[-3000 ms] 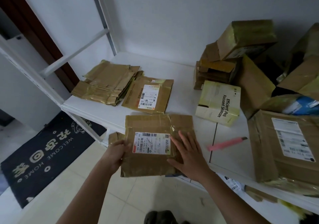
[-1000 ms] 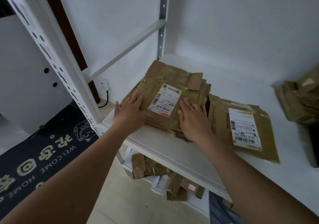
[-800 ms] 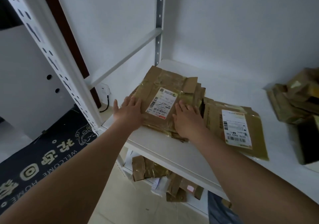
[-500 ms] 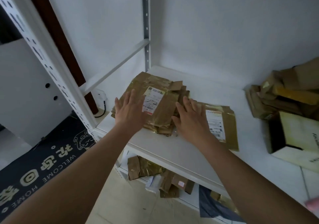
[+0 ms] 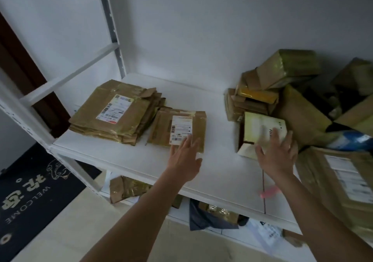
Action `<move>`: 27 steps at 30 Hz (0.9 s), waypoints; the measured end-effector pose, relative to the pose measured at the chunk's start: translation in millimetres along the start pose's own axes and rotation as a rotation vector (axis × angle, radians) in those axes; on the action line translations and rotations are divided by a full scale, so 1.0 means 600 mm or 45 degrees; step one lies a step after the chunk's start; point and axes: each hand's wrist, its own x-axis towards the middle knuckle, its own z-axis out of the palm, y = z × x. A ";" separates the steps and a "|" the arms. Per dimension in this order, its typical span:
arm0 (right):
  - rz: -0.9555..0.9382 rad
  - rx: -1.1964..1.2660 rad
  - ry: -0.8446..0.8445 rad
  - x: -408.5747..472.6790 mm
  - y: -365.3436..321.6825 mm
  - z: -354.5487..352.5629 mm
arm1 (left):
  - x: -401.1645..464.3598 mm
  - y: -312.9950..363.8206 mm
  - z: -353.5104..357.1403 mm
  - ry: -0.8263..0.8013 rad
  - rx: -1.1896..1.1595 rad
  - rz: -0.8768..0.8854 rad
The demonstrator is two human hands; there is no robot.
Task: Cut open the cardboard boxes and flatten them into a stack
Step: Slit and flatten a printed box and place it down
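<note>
The person's left hand (image 5: 184,156) is hovering with its fingers (image 5: 188,140) spread and straight over the near edge of a single flattened brown cardboard box with a white shipping label (image 5: 178,129), lying at centre frame on the white shelf (image 5: 218,164); whether the fingertips are touching the cardboard cannot be told. Just beside it, toward the left of the frame, a stack of flattened brown taped boxes (image 5: 115,113) is sitting near the shelf's front corner. The right hand (image 5: 277,154) is reaching with open, spread fingers onto a pale yellow-green printed carton (image 5: 262,132), gripping nothing yet; this hand is motion-blurred. Behind the carton, a jumbled heap of uncut brown boxes (image 5: 286,92) is leaning in the upper right. A pink box cutter (image 5: 269,192) is lying on the shelf below the right forearm.

Judging from this, most boxes are still waiting. Pulling the carton out could be unsettling the heap leaning against it, sending boxes sliding. The sweeping forearm could be knocking the cutter off the front edge. The single flat box is also lying apart from the stack and could get left out.
</note>
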 end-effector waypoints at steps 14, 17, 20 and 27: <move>0.277 0.801 -0.224 0.027 0.107 0.009 | 0.062 0.188 0.063 -0.016 -0.540 -0.134; 0.204 0.873 -0.238 0.007 0.112 0.009 | 0.069 0.206 0.069 0.032 -0.701 -0.191; 0.058 0.964 -0.295 -0.021 0.115 0.012 | 0.060 0.212 0.076 0.076 -0.887 -0.243; -0.086 1.314 -0.685 -0.071 0.095 -0.005 | 0.013 0.155 0.075 0.216 -1.257 -0.567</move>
